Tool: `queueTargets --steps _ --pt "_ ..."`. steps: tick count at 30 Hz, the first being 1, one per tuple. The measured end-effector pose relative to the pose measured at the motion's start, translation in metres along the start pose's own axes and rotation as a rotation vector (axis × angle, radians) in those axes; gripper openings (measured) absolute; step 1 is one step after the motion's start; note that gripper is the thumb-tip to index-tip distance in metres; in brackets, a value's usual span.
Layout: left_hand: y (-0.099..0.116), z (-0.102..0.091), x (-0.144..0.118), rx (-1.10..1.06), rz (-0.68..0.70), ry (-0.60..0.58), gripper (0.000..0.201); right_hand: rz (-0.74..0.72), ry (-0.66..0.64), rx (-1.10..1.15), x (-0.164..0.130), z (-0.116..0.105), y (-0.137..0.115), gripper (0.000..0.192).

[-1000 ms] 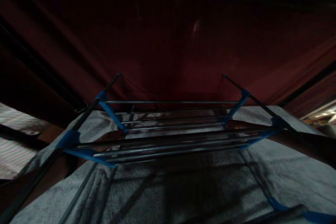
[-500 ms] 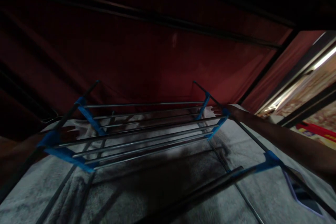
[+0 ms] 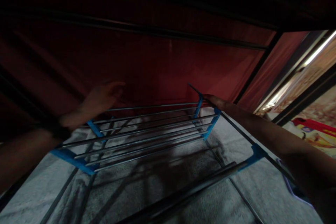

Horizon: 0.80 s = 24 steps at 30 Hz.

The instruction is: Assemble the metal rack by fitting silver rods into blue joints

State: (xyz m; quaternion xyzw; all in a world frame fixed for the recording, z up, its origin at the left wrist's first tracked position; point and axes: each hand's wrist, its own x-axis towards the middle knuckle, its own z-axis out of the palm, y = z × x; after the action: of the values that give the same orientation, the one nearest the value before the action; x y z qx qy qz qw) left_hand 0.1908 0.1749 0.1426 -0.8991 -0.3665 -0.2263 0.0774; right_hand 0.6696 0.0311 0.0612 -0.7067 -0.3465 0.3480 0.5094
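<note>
A rack of thin metal rods with blue plastic joints (image 3: 147, 131) lies before me, its long dark poles stretching toward me. Above its left far end, my left hand (image 3: 103, 96) is lifted off the frame. Its fingers are loosely bent and slightly smeared, with nothing seen in them. At the rack's right far side, my right hand (image 3: 214, 101) covers the side pole between two blue joints and appears closed around it. Its fingertips are partly hidden.
Grey fuzzy cloth (image 3: 210, 196) lies under the rack. A dark red panel (image 3: 157, 66) with black bars (image 3: 126, 28) stands close behind it. On the right are a yellow and red package (image 3: 317, 134) and a purple-edged flat object (image 3: 295, 190) partly under my forearm.
My left hand has come off the left side pole and moved up and right over the rack. My right hand has shifted up onto the right side pole. The view has moved slightly.
</note>
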Motion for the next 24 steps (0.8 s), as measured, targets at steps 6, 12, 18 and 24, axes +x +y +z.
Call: queueTargets --steps 6,12,18,24 --pt "0.118 0.121 0.084 -0.152 0.225 -0.181 0.044 -0.088 -0.072 -0.034 -0.002 0.002 0.002 0.015" --pt "0.168 0.192 0.123 -0.266 0.3 -0.298 0.038 -0.176 -0.143 -0.034 -0.004 -0.001 0.004 0.017" --pt "0.179 0.208 0.142 -0.338 0.324 -0.281 0.03 -0.186 -0.156 0.021 -0.006 0.005 0.002 0.018" --pt "0.18 0.201 0.144 -0.503 0.32 -0.297 0.027 -0.181 -0.181 0.05 -0.004 0.005 0.003 0.013"
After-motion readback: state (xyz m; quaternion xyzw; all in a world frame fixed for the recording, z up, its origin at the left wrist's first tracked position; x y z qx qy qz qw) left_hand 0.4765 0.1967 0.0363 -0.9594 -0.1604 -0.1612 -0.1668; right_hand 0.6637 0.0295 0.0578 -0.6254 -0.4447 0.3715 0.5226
